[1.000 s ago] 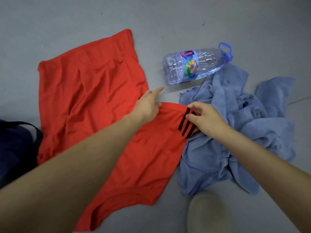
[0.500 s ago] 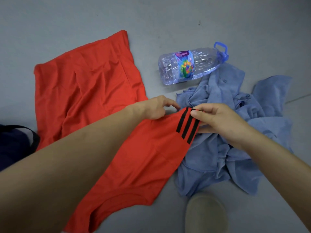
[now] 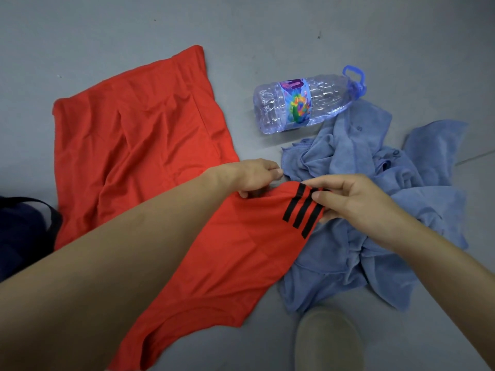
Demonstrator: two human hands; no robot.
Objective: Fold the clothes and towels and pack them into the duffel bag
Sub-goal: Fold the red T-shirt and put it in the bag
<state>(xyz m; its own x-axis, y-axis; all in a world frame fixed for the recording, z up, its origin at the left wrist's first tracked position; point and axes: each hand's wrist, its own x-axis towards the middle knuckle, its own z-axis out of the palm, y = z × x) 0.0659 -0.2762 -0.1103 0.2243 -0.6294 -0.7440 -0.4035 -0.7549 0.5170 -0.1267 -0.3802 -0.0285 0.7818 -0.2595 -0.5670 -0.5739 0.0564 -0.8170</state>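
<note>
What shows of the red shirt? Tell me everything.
The red shirt is bright red, thin, soft-looking fabric with three black stripes on one sleeve. It lies spread but creased on the grey floor, unfolded, neckline nearest the person. The left hand and the right hand pinch the striped sleeve, which overlaps the blue cloth heap. A dark bag sits by its left edge.

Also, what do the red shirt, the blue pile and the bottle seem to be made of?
Red shirt: thin matte knit, probably cotton or polyester; it drapes in soft creases. Blue pile: fuzzy matte cloth, perhaps microfibre towelling. Bottle: clear glossy plastic with ribbed walls and highlights.
</note>
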